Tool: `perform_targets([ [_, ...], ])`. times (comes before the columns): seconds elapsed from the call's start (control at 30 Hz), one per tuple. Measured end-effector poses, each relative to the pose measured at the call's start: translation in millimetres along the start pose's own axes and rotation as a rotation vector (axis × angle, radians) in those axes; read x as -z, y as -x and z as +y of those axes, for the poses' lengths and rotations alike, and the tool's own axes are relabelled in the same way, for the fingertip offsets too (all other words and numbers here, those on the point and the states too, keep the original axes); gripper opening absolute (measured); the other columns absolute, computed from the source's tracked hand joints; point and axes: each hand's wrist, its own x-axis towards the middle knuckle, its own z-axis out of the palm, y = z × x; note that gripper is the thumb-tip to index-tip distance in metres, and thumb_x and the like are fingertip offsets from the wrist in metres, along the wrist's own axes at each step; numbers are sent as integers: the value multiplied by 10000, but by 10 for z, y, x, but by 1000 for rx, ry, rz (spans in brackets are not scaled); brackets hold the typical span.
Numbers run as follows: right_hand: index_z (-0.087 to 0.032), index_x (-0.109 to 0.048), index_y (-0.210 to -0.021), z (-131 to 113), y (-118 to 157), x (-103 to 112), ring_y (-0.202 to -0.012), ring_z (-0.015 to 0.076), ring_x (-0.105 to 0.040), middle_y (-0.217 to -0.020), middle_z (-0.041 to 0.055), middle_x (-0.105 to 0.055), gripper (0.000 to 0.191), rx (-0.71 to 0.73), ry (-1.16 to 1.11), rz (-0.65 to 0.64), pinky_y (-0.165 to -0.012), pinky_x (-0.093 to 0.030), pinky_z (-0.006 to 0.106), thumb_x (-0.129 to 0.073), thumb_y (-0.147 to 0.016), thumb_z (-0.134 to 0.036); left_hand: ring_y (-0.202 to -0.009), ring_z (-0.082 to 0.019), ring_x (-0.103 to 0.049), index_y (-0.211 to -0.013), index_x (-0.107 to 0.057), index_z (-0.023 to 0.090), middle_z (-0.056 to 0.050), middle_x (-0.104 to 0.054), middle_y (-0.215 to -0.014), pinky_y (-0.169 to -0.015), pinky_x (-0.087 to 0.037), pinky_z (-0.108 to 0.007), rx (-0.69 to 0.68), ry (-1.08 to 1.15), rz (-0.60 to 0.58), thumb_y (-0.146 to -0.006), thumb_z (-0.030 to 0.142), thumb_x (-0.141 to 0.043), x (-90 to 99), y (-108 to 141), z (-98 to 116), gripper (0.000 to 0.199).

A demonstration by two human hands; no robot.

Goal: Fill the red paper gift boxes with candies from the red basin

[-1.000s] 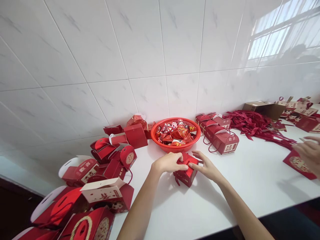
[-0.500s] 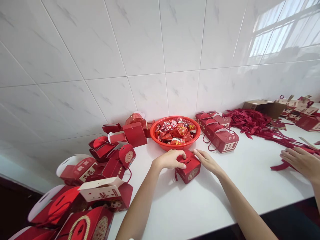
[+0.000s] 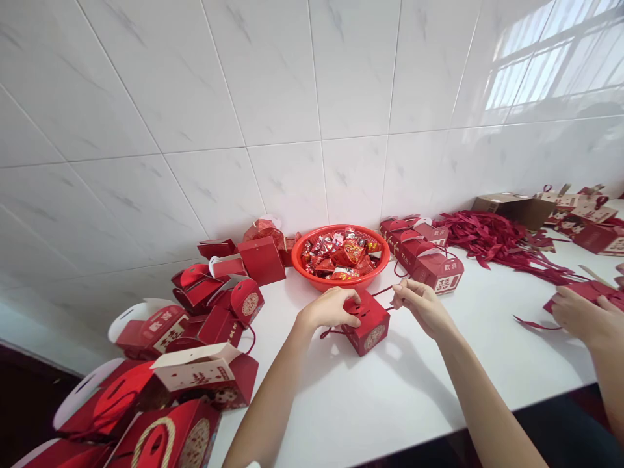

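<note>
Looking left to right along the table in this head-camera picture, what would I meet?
Box with twisted rope handle, left hand, small red box under it, right hand pinching a cord, dark red ribbons, another person's hand.

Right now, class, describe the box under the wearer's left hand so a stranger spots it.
On the white table, find the red basket. Just in front sits a red box. Unlike neighbouring boxes, it has the left hand on top, its cord in the right hand.
</note>
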Motion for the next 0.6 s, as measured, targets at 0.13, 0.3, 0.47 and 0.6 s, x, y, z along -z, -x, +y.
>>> perform_targets([
  [0.13, -189, -633, -810, -253, 90, -56, -672, 173, -592, -681, 18, -641, 376, 74, 46, -18, -717, -499, 340, -744, -745, -542, -1064, -259, -625, -1163, -629, 174, -116, -585, -1315, -899, -515, -373, -116, 302, 202, -729, 237, -724, 33, 132, 146, 449],
  [0.3, -197, -640, -917, -375, 163, -153, -750, 190, -639, -795, 35, -680, 378, 121, 114, -25, -726, -526, 331, -732, -768, -532, -1191, -250, -596, -1212, -593, 182, -122, -545, -1396, -1015, -478, -383, -376, 764, 214, -843, 360, -695, 117, 336, 330, 422],
  [0.47, -191, -659, -855, -387, 226, -278, -775, 201, -638, -830, 43, -704, 277, 222, 332, -71, -735, -522, 327, -706, -801, -459, -1334, -315, -493, -1242, -606, 218, -127, -450, -1498, -1081, -440, -444, -499, 833, 80, -800, 478, -748, 9, 380, 442, 531],
  [0.6, -215, -683, -943, -335, 271, -386, -767, 208, -647, -836, 30, -713, 200, 276, 428, -41, -736, -528, 334, -660, -827, -377, -1427, -321, -386, -1287, -596, 229, -128, -316, -1587, -1167, -347, -449, -571, 755, 55, -795, 473, -756, -124, 394, 518, 572],
])
